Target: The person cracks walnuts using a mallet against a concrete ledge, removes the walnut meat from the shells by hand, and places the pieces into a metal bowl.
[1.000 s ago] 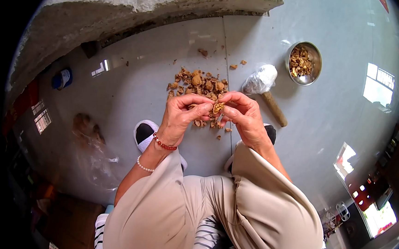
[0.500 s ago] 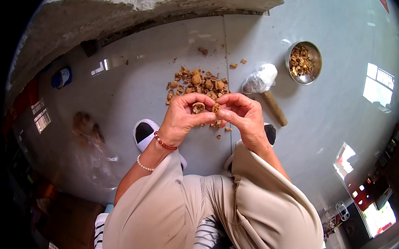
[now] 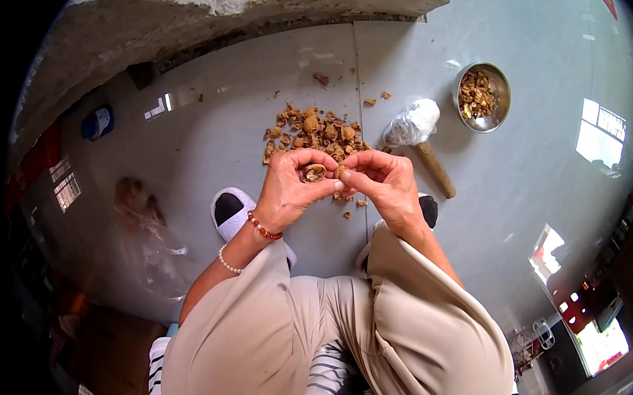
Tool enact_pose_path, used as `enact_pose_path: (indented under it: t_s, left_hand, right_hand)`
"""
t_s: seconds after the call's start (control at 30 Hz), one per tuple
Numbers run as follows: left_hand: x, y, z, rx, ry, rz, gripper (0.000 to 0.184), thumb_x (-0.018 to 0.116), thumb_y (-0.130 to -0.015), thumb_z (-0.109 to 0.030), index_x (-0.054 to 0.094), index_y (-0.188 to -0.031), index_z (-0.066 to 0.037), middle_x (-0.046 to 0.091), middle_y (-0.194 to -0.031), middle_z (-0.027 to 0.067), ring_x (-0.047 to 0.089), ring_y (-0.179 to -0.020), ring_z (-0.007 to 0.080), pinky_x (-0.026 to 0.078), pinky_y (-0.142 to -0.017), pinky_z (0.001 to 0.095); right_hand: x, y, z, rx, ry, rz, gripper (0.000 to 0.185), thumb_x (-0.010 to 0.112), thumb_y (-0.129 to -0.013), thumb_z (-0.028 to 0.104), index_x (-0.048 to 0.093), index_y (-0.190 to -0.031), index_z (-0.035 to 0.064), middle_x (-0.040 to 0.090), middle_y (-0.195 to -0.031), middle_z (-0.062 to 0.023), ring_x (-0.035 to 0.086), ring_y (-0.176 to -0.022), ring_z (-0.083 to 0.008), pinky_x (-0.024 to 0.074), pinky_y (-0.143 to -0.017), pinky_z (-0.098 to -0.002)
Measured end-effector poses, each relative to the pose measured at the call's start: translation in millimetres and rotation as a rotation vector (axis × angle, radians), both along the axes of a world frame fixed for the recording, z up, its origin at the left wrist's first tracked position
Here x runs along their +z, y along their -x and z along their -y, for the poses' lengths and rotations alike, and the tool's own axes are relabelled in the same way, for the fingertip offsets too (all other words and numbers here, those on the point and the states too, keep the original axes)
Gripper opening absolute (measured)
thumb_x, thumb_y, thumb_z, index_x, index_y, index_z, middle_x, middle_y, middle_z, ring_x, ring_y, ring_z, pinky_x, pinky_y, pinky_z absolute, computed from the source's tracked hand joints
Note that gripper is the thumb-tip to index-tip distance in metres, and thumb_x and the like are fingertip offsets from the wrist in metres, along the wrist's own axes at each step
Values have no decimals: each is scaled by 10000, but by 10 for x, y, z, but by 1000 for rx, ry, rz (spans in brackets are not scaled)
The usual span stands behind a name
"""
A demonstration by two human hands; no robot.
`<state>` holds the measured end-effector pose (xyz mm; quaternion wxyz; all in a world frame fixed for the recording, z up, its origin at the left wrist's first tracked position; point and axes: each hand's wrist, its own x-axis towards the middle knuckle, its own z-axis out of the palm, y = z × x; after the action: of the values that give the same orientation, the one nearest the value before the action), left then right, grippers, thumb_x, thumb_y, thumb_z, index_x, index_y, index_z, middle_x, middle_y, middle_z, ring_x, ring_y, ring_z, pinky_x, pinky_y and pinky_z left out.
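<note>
Between my knees my left hand is closed around a cracked walnut, its broken side facing up. My right hand pinches a small walnut piece; whether it is shell or kernel I cannot tell. The fingertips of both hands nearly meet at that piece. Just beyond them on the floor lies a heap of broken walnut shells, with a few whole-looking nuts among them. Right of the heap rests a hammer with a wooden handle, its head wrapped in white plastic.
A metal bowl with walnut kernels stands at the upper right. The rough concrete ledge borders the far side. To the left are a blue can and a clear plastic bag. My slippered foot is close by.
My right fingers have turned the small piece slightly, and the cracked walnut in my left hand has tilted a little. Both hands stay in nearly the same place.
</note>
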<state>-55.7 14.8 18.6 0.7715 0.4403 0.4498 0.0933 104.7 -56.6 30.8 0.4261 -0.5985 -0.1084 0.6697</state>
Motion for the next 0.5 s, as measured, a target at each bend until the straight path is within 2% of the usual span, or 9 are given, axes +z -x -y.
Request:
enact_pose_path:
  t_s: [0.23,0.5]
  left_hand:
    - [26,-7,-18,20,102,19,210,686,-742,46,595,-931,43,622,-860,75,617,-707,119,514,-639,215]
    - [-12,17,-18,87,161,70,202,683,-755,41,590,-932,19,619,-851,70,632,-718,134,530,-649,241]
  right_hand:
    - [35,22,-27,3,28,83,124,669,-777,48,638,-858,-42,634,-697,-48,580,-584,-78,477,-540,-201]
    - [6,-36,14,-83,23,-55,172,663,-778,59,641,-919,-36,654,-766,-86,624,-655,-116,516,-613,-236]
